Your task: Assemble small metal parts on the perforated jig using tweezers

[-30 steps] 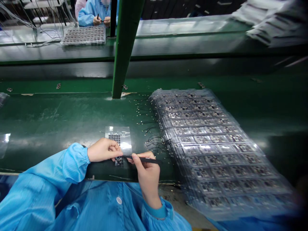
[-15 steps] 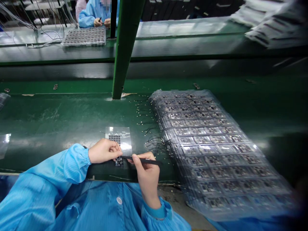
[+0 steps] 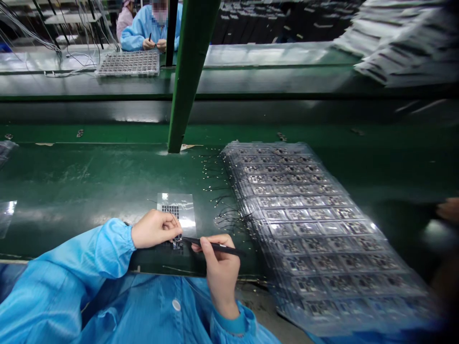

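My left hand (image 3: 155, 229) rests curled on the green bench, its fingertips pinching a small dark circuit board (image 3: 176, 244). My right hand (image 3: 217, 260) grips black tweezers (image 3: 214, 246) like a pen, the tip touching that board. Just beyond the hands lies a clear film sheet (image 3: 178, 210) carrying a grid of tiny dark squares. To the right sits a tall stack of clear plastic trays (image 3: 308, 224) filled with small boards. Both my arms wear light blue sleeves.
Several thin black wires (image 3: 225, 210) lie loose between the film sheet and the trays. A green post (image 3: 186, 86) rises behind. Across the belt another person in blue works by a tray (image 3: 129, 63). A blurred hand (image 3: 446, 210) shows at the right edge.
My hands have stayed on the small board with the tweezers at its edge. The view tilted slightly downward, and a blurred hand came into sight at the right edge.
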### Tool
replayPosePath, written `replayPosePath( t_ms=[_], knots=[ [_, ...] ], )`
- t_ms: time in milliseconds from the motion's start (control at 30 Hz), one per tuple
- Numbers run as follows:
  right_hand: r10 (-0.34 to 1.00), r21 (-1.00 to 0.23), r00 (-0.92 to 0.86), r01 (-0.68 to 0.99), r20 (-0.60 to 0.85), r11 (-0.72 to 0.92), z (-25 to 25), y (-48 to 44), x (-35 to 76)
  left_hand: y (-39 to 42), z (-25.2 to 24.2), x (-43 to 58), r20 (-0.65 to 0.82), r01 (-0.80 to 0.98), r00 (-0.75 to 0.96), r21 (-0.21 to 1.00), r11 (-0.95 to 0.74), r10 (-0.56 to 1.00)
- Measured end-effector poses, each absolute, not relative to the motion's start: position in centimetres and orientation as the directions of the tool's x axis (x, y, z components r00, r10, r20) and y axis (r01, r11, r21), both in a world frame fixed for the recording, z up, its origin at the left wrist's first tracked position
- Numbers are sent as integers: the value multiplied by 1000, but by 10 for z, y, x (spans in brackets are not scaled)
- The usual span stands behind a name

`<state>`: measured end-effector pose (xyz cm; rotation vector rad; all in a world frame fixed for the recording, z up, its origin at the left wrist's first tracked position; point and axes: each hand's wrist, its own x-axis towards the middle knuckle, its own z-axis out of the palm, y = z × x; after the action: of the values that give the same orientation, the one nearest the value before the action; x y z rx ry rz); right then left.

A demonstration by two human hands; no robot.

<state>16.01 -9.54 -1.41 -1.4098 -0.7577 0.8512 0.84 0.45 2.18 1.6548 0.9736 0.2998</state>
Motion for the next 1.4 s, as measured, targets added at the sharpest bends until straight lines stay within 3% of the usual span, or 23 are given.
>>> replayPosePath(
  t_ms=[133, 267, 567, 900, 1267, 1400],
  knots=[
    [839, -995, 543, -101, -37, 22, -21, -97, 162, 7, 22, 7, -308, 410, 601, 911, 47, 738],
    [895, -987, 430, -150, -123, -64, -15, -93, 159, 8, 21, 6, -324, 369, 622, 924, 97, 713],
    [963, -992, 237, -23, -127, -125, -3, -80, 155, 6, 21, 6, -271, 406, 649, 914, -22, 711],
    [954, -986, 252, -77, -160, -145, -1, -79, 154, 5, 21, 7, -260, 423, 658, 904, -61, 706],
    [936, -991, 343, 73, -81, -112, -6, -79, 144, 1, 24, 6, -133, 454, 699, 842, -291, 703],
    [927, -990, 365, 73, -83, -117, -6, -79, 145, 2, 23, 4, -185, 452, 707, 860, -235, 683]
  ],
)
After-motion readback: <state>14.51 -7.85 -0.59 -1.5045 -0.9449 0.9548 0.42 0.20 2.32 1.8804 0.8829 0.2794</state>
